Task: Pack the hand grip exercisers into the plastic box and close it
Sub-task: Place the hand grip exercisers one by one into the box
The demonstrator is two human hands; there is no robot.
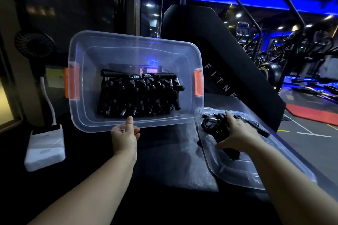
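Observation:
A clear plastic box (87, 56) with orange latches is tilted up toward me, its open side facing the camera. Several black hand grip exercisers (139, 95) with metal springs are packed in a row inside it. My left hand (125, 136) grips the box's near rim, thumb over the edge. The clear lid (256, 171) lies flat to the right. On the lid lie a few more black exercisers (213, 124). My right hand (236, 135) holds these exercisers, fingers curled over them.
A white power bank (45, 149) with a cable and a small black fan (34, 45) stand at the left. A black padded machine panel (228, 64) rises behind the box. Gym machines fill the far right under blue light.

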